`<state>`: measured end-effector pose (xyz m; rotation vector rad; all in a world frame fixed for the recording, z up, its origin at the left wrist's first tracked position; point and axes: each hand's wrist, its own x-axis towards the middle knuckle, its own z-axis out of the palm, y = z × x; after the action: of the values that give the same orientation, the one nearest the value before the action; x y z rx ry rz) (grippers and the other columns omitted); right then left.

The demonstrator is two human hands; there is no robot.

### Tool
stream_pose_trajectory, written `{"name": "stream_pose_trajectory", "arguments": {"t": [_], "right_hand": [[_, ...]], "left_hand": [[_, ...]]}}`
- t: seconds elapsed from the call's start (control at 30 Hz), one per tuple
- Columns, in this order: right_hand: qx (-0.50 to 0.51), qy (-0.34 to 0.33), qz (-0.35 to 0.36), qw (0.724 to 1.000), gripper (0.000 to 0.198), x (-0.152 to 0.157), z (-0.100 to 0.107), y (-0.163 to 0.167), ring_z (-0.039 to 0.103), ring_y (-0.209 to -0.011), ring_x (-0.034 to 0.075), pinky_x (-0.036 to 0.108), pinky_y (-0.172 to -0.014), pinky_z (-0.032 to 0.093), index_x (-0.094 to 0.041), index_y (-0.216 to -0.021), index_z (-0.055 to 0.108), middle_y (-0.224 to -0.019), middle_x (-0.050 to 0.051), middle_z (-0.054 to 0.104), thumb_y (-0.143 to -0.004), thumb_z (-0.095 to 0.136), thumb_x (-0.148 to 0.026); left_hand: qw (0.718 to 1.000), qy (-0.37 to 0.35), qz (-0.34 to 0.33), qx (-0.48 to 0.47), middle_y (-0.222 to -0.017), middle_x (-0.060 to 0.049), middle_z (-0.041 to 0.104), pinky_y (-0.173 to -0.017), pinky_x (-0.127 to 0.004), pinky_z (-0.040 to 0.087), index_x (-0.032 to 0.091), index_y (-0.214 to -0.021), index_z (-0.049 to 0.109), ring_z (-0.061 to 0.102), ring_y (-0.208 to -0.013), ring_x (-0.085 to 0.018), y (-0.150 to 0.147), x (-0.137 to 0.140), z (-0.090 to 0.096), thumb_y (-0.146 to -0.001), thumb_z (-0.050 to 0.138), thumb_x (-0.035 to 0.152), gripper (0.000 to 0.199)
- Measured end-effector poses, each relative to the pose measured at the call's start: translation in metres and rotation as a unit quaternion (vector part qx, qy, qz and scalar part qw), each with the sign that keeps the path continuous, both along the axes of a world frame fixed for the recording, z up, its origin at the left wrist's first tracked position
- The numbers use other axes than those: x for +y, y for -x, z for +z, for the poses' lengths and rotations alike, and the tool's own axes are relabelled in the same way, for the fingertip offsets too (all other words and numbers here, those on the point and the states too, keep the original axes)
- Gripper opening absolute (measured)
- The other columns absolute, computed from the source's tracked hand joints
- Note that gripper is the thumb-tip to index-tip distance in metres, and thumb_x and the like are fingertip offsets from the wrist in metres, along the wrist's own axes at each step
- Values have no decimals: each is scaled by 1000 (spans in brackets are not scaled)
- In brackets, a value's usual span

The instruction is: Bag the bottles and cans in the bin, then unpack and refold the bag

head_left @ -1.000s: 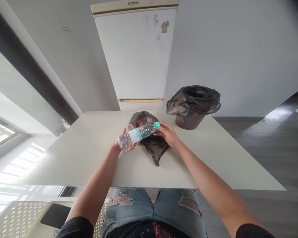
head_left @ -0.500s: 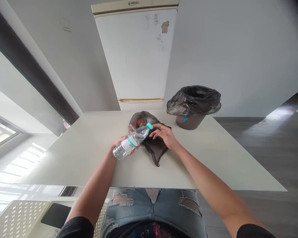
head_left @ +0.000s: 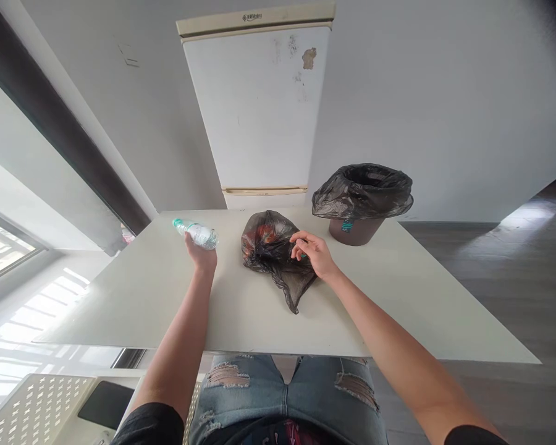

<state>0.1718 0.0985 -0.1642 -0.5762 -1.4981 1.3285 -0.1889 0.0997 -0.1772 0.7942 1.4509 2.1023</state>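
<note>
My left hand point(head_left: 200, 252) is closed around a clear plastic bottle point(head_left: 202, 235) with a pale label, above the left part of the white table. The bottle lies nearly level in my grip, its teal neck end pointing left. My right hand point(head_left: 315, 254) is over the right side of a dark, see-through plastic bag point(head_left: 269, 247). Its fingers are bent, the index finger reaching furthest. A small teal spot shows beneath them; I cannot tell whether it is held or part of the bag. Reddish contents show through the knotted-looking bag.
A brown bin point(head_left: 356, 231) lined with a black bag stands at the table's back right. Behind the white table point(head_left: 130, 296) is a fridge point(head_left: 259, 111). A perforated cream-coloured surface point(head_left: 37, 408) and a dark flat object point(head_left: 105, 403) are at the lower left.
My left hand has carried the bottle left, away from the bag, and turned its neck from right to left. My right hand has stayed near the bag, with the bottle's neck gone from its fingers.
</note>
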Motion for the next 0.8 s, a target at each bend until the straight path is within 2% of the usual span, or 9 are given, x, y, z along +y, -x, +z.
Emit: {"name": "stream_pose_trajectory", "arguments": {"t": [0.1, 0.17, 0.23, 0.3, 0.37, 0.47, 0.63, 0.7, 0.8], "right_hand": [[-8, -4, -12, 1000, 33, 0, 0, 0, 65, -68, 15, 30, -59, 51, -23, -98, 74, -97, 5, 71, -95, 73, -55], [-14, -5, -16, 1000, 34, 0, -1, -1, 64, -67, 15, 30, -58, 50, -23, -96, 73, -98, 5, 71, -94, 73, -57], [-19, -6, -17, 1000, 35, 0, -1, -1, 62, -65, 15, 30, -58, 50, -23, -92, 73, -94, 4, 70, -95, 72, -57], [-19, -11, -15, 1000, 35, 0, -2, -1, 60, -63, 15, 31, -57, 48, -23, -89, 73, -88, 3, 68, -97, 71, -56], [-19, -17, -12, 1000, 34, 0, -3, -1, 59, -62, 15, 32, -57, 46, -23, -85, 73, -83, 3, 67, -97, 70, -55], [-25, -17, -7, 1000, 34, 0, -3, -1, 58, -61, 16, 32, -58, 46, -23, -83, 72, -76, 2, 65, -97, 71, -54], [-44, -19, 7, 999, 36, -1, 2, -4, 57, -61, 15, 32, -60, 46, -22, -79, 70, -74, 1, 63, -96, 71, -54], [-72, -27, 40, 996, 37, -1, 6, -8, 57, -62, 16, 31, -62, 47, -21, -76, 68, -72, 1, 63, -97, 70, -52], [-155, -53, 148, 975, 35, -2, 11, -13, 60, -66, 16, 30, -67, 48, -20, -76, 69, -77, 2, 66, -98, 69, -48]], "left_hand": [[999, 17, 48, 13, -155, -18, 54, -103, -36, 59, 26, -162, 30, 61, -141, -22, 2, 2, -2, -111, 16, 50, 58], [997, 22, 65, 24, -160, -18, 50, -104, -37, 58, 31, -165, 19, 59, -143, -21, 1, 0, -2, -112, 29, 46, 56], [994, 29, 82, 62, -162, -17, 48, -105, -36, 58, 34, -166, 10, 59, -143, -21, -3, -3, -2, -109, 44, 42, 66], [986, 38, 98, 132, -161, -18, 46, -106, -34, 57, 33, -166, 7, 61, -140, -21, -10, -7, -2, -105, 56, 38, 78], [972, 43, 109, 202, -159, -19, 46, -105, -32, 58, 28, -165, 8, 62, -136, -21, -16, -10, -2, -101, 63, 34, 84], [956, 46, 130, 259, -156, -18, 47, -104, -33, 58, 26, -163, 15, 58, -137, -23, -20, -11, -4, -95, 70, 31, 88], [921, 113, 194, 317, -155, -17, 47, -120, -43, 45, 25, -161, 24, 49, -146, -29, -15, -10, -6, -89, 71, 25, 85], [920, 128, 196, 313, -154, -16, 49, -120, -43, 45, 23, -160, 26, 50, -145, -29, -13, -9, -7, -89, 70, 25, 84], [923, 156, 191, 296, -157, -15, 46, -120, -42, 45, 23, -160, 25, 48, -145, -28, -11, -9, -8, -88, 70, 27, 85]]}}
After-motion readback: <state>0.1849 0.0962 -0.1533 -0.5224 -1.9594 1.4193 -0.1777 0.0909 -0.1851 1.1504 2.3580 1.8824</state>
